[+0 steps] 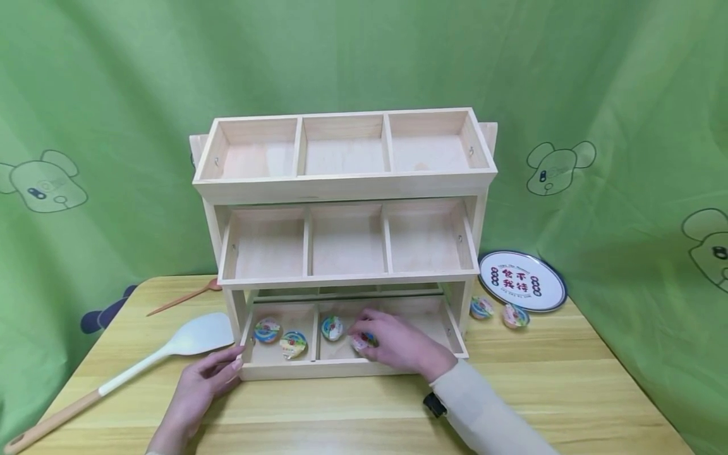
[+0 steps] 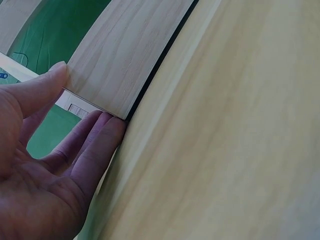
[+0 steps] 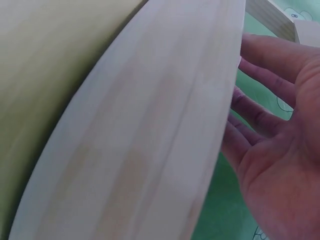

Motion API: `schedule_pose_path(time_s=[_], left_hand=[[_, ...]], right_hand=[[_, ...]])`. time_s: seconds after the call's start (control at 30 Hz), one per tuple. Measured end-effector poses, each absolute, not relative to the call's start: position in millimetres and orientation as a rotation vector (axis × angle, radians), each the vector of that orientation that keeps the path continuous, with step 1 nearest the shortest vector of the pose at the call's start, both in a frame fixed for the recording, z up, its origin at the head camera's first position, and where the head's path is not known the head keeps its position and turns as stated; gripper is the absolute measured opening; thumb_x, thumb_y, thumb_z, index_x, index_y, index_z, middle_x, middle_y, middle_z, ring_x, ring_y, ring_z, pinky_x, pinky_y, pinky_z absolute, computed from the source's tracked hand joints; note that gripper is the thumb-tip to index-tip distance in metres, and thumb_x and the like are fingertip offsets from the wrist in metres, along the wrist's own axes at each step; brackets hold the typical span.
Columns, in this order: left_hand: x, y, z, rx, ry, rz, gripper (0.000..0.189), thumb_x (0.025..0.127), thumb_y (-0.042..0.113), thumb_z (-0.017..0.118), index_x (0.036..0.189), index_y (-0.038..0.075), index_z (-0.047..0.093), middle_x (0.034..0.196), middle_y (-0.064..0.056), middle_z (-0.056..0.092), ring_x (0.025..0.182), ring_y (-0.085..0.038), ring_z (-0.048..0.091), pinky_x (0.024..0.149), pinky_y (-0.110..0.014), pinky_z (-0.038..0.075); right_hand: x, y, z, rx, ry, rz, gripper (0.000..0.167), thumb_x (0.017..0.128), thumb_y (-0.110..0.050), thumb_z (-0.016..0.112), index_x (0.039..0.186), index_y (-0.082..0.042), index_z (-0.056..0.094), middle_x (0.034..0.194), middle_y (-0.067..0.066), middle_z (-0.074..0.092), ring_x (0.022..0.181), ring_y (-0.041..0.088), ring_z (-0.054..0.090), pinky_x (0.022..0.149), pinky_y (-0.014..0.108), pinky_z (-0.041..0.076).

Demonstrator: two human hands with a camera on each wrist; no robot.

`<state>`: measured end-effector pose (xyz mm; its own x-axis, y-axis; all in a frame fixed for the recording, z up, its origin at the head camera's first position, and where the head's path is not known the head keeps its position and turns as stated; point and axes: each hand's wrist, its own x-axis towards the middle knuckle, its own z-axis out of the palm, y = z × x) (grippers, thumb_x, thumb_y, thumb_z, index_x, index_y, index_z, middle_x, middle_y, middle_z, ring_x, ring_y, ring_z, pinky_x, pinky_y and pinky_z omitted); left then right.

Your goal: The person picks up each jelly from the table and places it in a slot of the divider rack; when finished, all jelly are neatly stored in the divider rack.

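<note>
A pale three-tier wooden rack (image 1: pixel 347 189) stands on the table, with divided trays. My right hand (image 1: pixel 398 341) reaches into the bottom tray's middle compartment and holds a small jelly cup (image 1: pixel 364 342) between thumb and fingers. In the right wrist view, the tray's front board (image 3: pixel 150 120) hides the fingertips and the cup. Another jelly cup (image 1: pixel 332 328) lies to its left in that compartment. The left compartment holds an orange-tinted cup (image 1: pixel 266 330) and a yellow one (image 1: pixel 293 344). Fairly straight fingers of my left hand (image 1: pixel 199 385) touch the bottom tray's left front corner (image 2: pixel 107 95).
Right of the rack, two more jelly cups (image 1: pixel 481 308) lie before an oval white plate (image 1: pixel 523 281) with red lettering. At left are a white spatula (image 1: pixel 199 333) with a wooden handle and a small wooden spoon (image 1: pixel 188 299). A green curtain (image 1: pixel 347 57) hangs behind.
</note>
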<state>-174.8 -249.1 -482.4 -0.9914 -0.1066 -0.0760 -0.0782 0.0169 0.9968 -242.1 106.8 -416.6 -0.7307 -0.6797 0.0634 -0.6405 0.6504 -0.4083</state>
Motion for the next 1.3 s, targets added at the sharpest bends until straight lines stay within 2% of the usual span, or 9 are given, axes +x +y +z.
schedule_pose_path(time_s=[0.17,0.4,0.7,0.8,1.13,1.3], left_hand=[[-174.9,-249.8,-482.8,0.211,-2.23,-2.19,0.044,0.091,0.008,0.07,0.13,-0.008,0.057,0.136,-0.023,0.051,0.103,-0.017,0.064,0.09,-0.032,0.056],[-175.0,-250.4,-482.0,0.208,-2.219,-2.187,0.044,0.091,0.007,0.069,0.13,-0.01,0.056,0.134,-0.024,0.052,0.103,-0.017,0.064,0.09,-0.032,0.056],[-175.4,-250.5,-483.7,0.213,-2.222,-2.18,0.044,0.091,0.007,0.07,0.129,-0.009,0.057,0.133,-0.02,0.054,0.103,-0.017,0.064,0.09,-0.032,0.056],[-175.2,-250.2,-484.1,0.216,-2.223,-2.179,0.044,0.091,0.007,0.07,0.129,-0.01,0.057,0.132,-0.018,0.055,0.104,-0.017,0.063,0.09,-0.032,0.056],[-175.5,-249.7,-484.7,0.209,-2.222,-2.181,0.044,0.091,0.007,0.07,0.129,-0.01,0.057,0.133,-0.019,0.054,0.104,-0.018,0.064,0.09,-0.032,0.056],[-175.5,-249.9,-484.2,0.205,-2.22,-2.179,0.044,0.091,0.006,0.07,0.129,-0.011,0.056,0.132,-0.022,0.054,0.103,-0.017,0.064,0.09,-0.032,0.056]], right_hand=[[-244.0,105.5,-419.7,-1.089,2.766,-0.6,0.039,0.09,-0.02,0.072,0.128,-0.015,0.065,0.125,0.004,0.057,0.105,0.021,0.059,0.094,0.04,0.054],[-247.7,101.7,-419.9,-1.104,2.761,-0.592,0.037,0.091,-0.023,0.072,0.126,-0.014,0.066,0.121,0.002,0.059,0.103,0.019,0.06,0.091,0.037,0.055],[-249.1,101.1,-420.7,-1.04,2.747,-0.59,0.038,0.089,-0.021,0.073,0.126,-0.012,0.066,0.137,0.016,0.053,0.12,0.034,0.054,0.103,0.05,0.047],[-250.4,101.3,-421.4,-1.034,2.737,-0.595,0.039,0.088,-0.02,0.075,0.125,-0.011,0.066,0.137,0.016,0.053,0.121,0.034,0.053,0.103,0.05,0.047],[-249.4,105.4,-418.8,-1.04,2.753,-0.622,0.037,0.086,-0.02,0.076,0.121,-0.012,0.067,0.136,0.016,0.054,0.122,0.035,0.052,0.104,0.051,0.046],[-245.5,109.3,-411.7,-1.104,2.754,-0.663,0.032,0.087,-0.019,0.075,0.117,-0.012,0.068,0.124,0.009,0.059,0.11,0.027,0.058,0.096,0.042,0.053]])
